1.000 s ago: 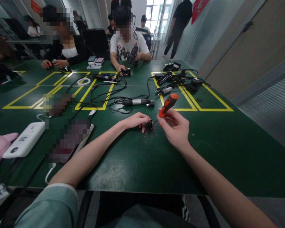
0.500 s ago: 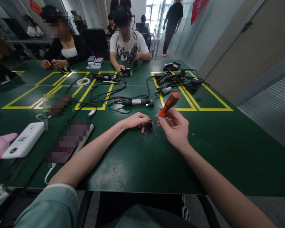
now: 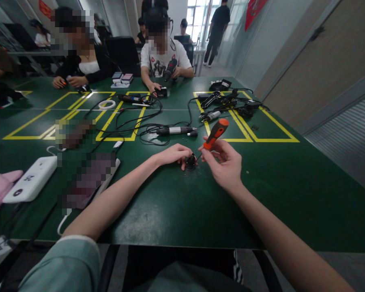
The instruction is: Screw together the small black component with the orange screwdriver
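My left hand (image 3: pixel 175 155) is closed around a small round black part (image 3: pixel 190 163) that stands on the green table, its fingers on the far and left sides. Between the thumb and fingers of my right hand (image 3: pixel 226 164) is a screwdriver (image 3: pixel 214 134) with an orange and dark grey handle, tilted so the handle points up and to the right. Its thin shaft runs down toward the right side of the black part; whether the tip touches it I cannot make out. Just beyond my hands lies a silver and black pen-shaped rotary tool (image 3: pixel 175 130) with a cord.
Tangled black cables and tools (image 3: pixel 231 99) lie at the back right. To my left are a white power bank (image 3: pixel 32 179) and a phone-like device (image 3: pixel 89 180) with cables. Across the green table (image 3: pixel 292 190), a co-worker (image 3: pixel 166 56) holds a drill.
The screwdriver's handle has turned and shifted slightly to the left. My left hand and the black part stay in place. In the background, a walking person has moved slightly.
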A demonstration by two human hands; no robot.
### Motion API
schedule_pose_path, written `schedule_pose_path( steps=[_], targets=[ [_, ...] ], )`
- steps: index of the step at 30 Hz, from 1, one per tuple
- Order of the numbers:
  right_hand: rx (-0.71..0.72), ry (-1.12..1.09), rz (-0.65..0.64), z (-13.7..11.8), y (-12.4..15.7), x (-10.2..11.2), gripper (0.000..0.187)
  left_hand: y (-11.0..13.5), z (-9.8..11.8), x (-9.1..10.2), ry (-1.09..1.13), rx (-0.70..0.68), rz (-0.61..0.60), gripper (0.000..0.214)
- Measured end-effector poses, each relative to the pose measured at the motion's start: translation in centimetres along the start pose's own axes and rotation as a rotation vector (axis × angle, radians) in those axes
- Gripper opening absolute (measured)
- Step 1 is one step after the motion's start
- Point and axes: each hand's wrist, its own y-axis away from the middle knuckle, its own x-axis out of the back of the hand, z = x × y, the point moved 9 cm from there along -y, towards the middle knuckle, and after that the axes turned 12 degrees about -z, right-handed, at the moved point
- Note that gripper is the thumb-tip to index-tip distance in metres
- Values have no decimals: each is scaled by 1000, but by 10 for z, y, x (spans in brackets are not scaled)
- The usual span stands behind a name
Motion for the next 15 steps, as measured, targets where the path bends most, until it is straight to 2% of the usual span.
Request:
schedule_pose_path(
  steps=[7, 11, 15],
  targets=[
    [16, 40, 6, -2, -1, 2, 21, -1, 1, -1, -8, -10, -19, 28],
    [18, 24, 52, -1, 0, 5, 26, -1, 0, 0, -11, -15, -15, 25],
    [5, 23, 31, 0, 0, 2, 27, 0, -2, 0, -20, -6, -13, 25]
  ],
)
